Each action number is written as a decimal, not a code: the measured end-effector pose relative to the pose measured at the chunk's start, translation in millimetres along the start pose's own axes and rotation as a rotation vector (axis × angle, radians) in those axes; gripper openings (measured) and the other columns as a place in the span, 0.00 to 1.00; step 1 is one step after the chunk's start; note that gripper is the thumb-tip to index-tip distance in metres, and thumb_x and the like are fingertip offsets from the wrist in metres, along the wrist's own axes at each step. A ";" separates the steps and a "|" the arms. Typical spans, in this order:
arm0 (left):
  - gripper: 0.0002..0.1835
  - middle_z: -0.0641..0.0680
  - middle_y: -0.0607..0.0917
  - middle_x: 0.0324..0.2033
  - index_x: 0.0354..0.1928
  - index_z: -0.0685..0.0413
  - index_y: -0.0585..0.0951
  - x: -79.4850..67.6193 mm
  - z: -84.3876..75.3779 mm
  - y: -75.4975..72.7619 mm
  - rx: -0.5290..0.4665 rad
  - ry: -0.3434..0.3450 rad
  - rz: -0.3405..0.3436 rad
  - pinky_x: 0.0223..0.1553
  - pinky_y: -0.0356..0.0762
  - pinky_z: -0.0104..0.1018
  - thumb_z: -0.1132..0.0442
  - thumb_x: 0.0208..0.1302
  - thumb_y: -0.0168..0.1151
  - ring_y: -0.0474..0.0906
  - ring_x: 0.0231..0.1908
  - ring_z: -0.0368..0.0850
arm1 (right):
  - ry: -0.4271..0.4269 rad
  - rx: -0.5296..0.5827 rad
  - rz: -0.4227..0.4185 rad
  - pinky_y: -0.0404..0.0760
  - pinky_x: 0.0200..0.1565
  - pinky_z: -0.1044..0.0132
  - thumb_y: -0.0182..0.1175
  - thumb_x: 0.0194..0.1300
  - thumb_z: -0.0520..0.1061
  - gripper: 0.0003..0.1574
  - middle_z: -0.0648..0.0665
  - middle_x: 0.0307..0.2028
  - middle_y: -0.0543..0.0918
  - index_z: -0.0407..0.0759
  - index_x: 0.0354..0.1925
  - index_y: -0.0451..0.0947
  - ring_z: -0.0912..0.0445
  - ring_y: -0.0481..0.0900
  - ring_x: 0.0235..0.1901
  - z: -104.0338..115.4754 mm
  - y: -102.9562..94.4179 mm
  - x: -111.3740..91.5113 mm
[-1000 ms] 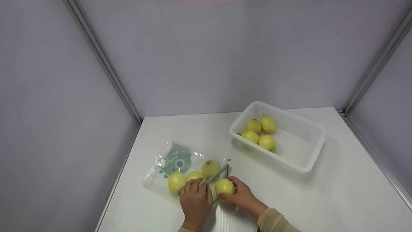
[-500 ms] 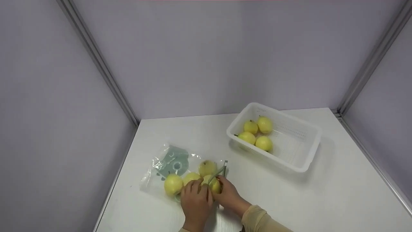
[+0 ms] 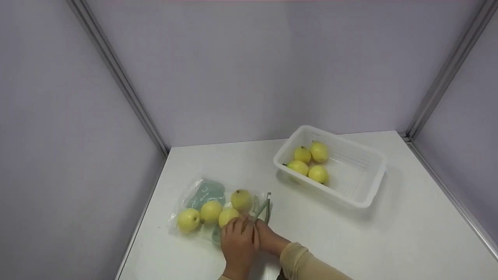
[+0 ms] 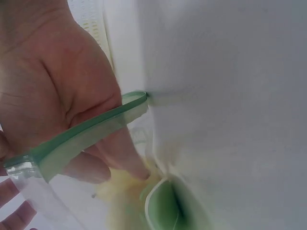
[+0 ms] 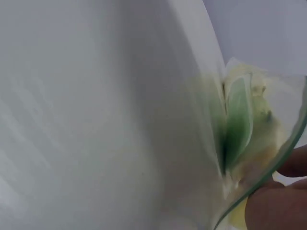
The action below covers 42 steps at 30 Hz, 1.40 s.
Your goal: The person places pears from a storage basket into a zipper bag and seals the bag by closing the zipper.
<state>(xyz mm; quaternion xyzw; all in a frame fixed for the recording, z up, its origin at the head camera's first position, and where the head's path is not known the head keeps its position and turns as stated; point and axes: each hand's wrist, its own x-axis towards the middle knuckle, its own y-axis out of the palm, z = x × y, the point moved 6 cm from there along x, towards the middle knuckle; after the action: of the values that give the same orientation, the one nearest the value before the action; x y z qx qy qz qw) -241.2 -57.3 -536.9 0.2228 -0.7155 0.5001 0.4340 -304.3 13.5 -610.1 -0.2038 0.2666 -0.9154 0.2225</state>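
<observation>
A clear zip bag (image 3: 174, 229) with green print lies at the front left of the table, with several yellow pears (image 3: 188, 220) inside it. The left hand (image 3: 238, 245) grips the bag's edge near its mouth; its fingertips (image 4: 21, 215) show beside the plastic in the left wrist view. The right hand (image 3: 271, 238) reaches in under the green zip strip (image 4: 86, 127), its fingers extended toward a blurred pear (image 4: 117, 189). Its fingertips are covered in the head view. In the right wrist view the green strip (image 5: 268, 175) crosses part of a hand (image 5: 278, 206).
A white plastic basket (image 3: 373, 186) stands at the back right, holding several pears (image 3: 319, 174) in its left half. The white table (image 3: 350, 241) meets panel walls (image 3: 241, 70) at the back and sides.
The right hand has carried a pear leftward into the bag and now sits at its mouth without gripping it. Pears inside have shifted left. The left hand has stayed nearly in place.
</observation>
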 end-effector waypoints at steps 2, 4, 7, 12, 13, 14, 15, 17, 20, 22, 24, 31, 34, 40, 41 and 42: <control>0.07 0.53 0.86 0.35 0.29 0.55 0.86 0.5 1.3 -0.3 0.004 -0.005 0.001 0.35 0.76 0.50 0.61 0.47 0.66 0.81 0.36 0.54 | 0.080 0.054 0.038 0.75 0.55 0.67 0.57 0.67 0.51 0.20 0.56 0.50 0.83 0.50 0.56 0.76 0.64 0.78 0.50 -4.3 -5.7 -4.2; 0.07 0.53 0.86 0.35 0.29 0.55 0.86 1.2 2.4 -0.3 -0.001 -0.011 0.000 0.35 0.76 0.50 0.61 0.47 0.67 0.80 0.37 0.54 | 0.115 0.005 0.086 0.77 0.52 0.65 0.55 0.69 0.51 0.17 0.57 0.48 0.83 0.54 0.55 0.78 0.63 0.80 0.48 -4.2 -17.5 -8.2; 0.05 0.53 0.86 0.35 0.26 0.54 0.85 2.4 3.3 1.1 -0.004 -0.023 0.005 0.36 0.76 0.50 0.61 0.48 0.66 0.80 0.37 0.54 | 0.115 -0.130 0.140 0.79 0.48 0.63 0.55 0.69 0.47 0.18 0.54 0.48 0.84 0.54 0.55 0.79 0.59 0.82 0.46 -1.8 -47.0 -14.7; 0.04 0.53 0.86 0.35 0.23 0.53 0.83 2.2 2.6 4.8 0.006 -0.031 0.043 0.36 0.76 0.50 0.61 0.49 0.66 0.81 0.37 0.53 | -0.046 -0.423 0.127 0.80 0.48 0.58 0.59 0.64 0.43 0.19 0.45 0.49 0.84 0.44 0.54 0.79 0.51 0.82 0.47 7.9 -112.8 -19.0; 0.04 0.52 0.86 0.35 0.23 0.53 0.83 1.5 2.3 5.0 0.007 -0.032 0.048 0.36 0.76 0.50 0.61 0.49 0.66 0.81 0.38 0.53 | -0.070 -0.487 0.112 0.79 0.50 0.57 0.60 0.64 0.44 0.19 0.44 0.50 0.83 0.43 0.54 0.79 0.50 0.81 0.48 10.2 -126.5 -19.1; 0.04 0.52 0.86 0.35 0.24 0.52 0.84 0.9 2.3 5.3 0.008 -0.034 0.053 0.36 0.76 0.50 0.61 0.49 0.66 0.81 0.38 0.53 | -0.089 -0.550 0.094 0.78 0.51 0.56 0.60 0.64 0.45 0.19 0.43 0.51 0.82 0.44 0.53 0.79 0.49 0.80 0.50 12.3 -139.5 -18.8; 0.04 0.52 0.86 0.35 0.24 0.52 0.84 0.6 2.2 5.4 0.009 -0.037 0.056 0.37 0.76 0.49 0.60 0.49 0.66 0.81 0.38 0.52 | -0.105 -0.613 0.076 0.78 0.53 0.55 0.62 0.63 0.46 0.19 0.42 0.52 0.81 0.44 0.53 0.79 0.49 0.79 0.52 14.7 -151.9 -18.2; 0.04 0.52 0.86 0.35 0.24 0.52 0.84 -0.1 2.3 5.1 0.005 -0.038 0.052 0.37 0.76 0.49 0.60 0.49 0.66 0.81 0.38 0.52 | -0.117 -0.719 0.059 0.76 0.55 0.53 0.63 0.61 0.46 0.20 0.40 0.56 0.79 0.45 0.53 0.79 0.47 0.77 0.56 18.0 -175.1 -15.2; 0.04 0.52 0.86 0.35 0.23 0.52 0.83 0.6 3.5 5.0 0.001 -0.035 0.044 0.37 0.76 0.49 0.60 0.50 0.65 0.81 0.38 0.53 | -0.077 -0.804 0.060 0.76 0.55 0.51 0.64 0.60 0.47 0.23 0.38 0.59 0.76 0.46 0.54 0.79 0.44 0.75 0.57 17.0 -205.2 -7.1; 0.04 0.52 0.86 0.35 0.23 0.52 0.83 1.0 4.8 4.0 0.000 -0.032 0.037 0.38 0.76 0.49 0.61 0.50 0.65 0.81 0.38 0.53 | -0.041 -0.821 0.072 0.76 0.56 0.49 0.64 0.60 0.47 0.24 0.36 0.60 0.75 0.45 0.55 0.78 0.43 0.74 0.58 13.1 -222.0 0.0; 0.04 0.52 0.86 0.35 0.23 0.52 0.83 1.1 6.6 2.7 0.001 -0.031 0.037 0.38 0.76 0.50 0.61 0.50 0.65 0.81 0.38 0.53 | -0.003 -0.839 0.074 0.74 0.57 0.48 0.64 0.60 0.46 0.25 0.35 0.60 0.74 0.44 0.56 0.78 0.41 0.73 0.59 5.6 -235.4 7.6; 0.03 0.52 0.86 0.35 0.23 0.53 0.82 -5.8 15.0 -3.0 0.018 -0.053 0.054 0.39 0.77 0.52 0.62 0.49 0.65 0.81 0.38 0.54 | 0.150 -0.877 0.191 0.68 0.62 0.44 0.62 0.60 0.40 0.31 0.34 0.66 0.68 0.43 0.63 0.71 0.38 0.65 0.66 -36.1 -251.5 29.4; 0.03 0.53 0.86 0.35 0.22 0.53 0.82 -7.9 16.8 -5.4 0.018 -0.056 0.039 0.38 0.77 0.52 0.62 0.49 0.65 0.81 0.37 0.54 | 0.190 -0.840 0.243 0.65 0.64 0.43 0.60 0.61 0.38 0.35 0.33 0.68 0.65 0.44 0.67 0.67 0.37 0.62 0.67 -53.0 -251.6 35.9; 0.03 0.53 0.86 0.34 0.22 0.52 0.82 -9.2 13.7 -8.1 0.023 -0.045 0.038 0.37 0.78 0.53 0.62 0.48 0.66 0.81 0.37 0.55 | 0.276 -0.761 0.284 0.62 0.65 0.40 0.60 0.61 0.35 0.40 0.33 0.70 0.60 0.48 0.70 0.63 0.36 0.57 0.69 -82.9 -257.3 37.5; 0.03 0.53 0.87 0.34 0.22 0.52 0.83 -9.1 13.1 -8.7 0.022 -0.045 0.041 0.37 0.78 0.53 0.62 0.48 0.66 0.81 0.37 0.54 | 0.290 -0.751 0.289 0.62 0.65 0.40 0.60 0.61 0.35 0.40 0.32 0.70 0.60 0.48 0.70 0.63 0.36 0.57 0.69 -86.9 -258.3 36.7; 0.03 0.52 0.87 0.34 0.22 0.52 0.83 -8.9 12.6 -9.0 0.021 -0.047 0.045 0.38 0.78 0.53 0.62 0.47 0.66 0.81 0.37 0.54 | 0.306 -0.742 0.296 0.61 0.65 0.40 0.60 0.60 0.35 0.41 0.33 0.71 0.59 0.48 0.70 0.62 0.36 0.57 0.69 -90.7 -259.3 35.8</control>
<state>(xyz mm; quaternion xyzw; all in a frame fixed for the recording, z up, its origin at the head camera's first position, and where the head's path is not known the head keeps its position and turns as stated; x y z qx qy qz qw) -234.7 -73.4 -541.2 0.2229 -0.7251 0.5117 0.4034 -455.6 227.8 -521.2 -0.0912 0.6343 -0.7352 0.2210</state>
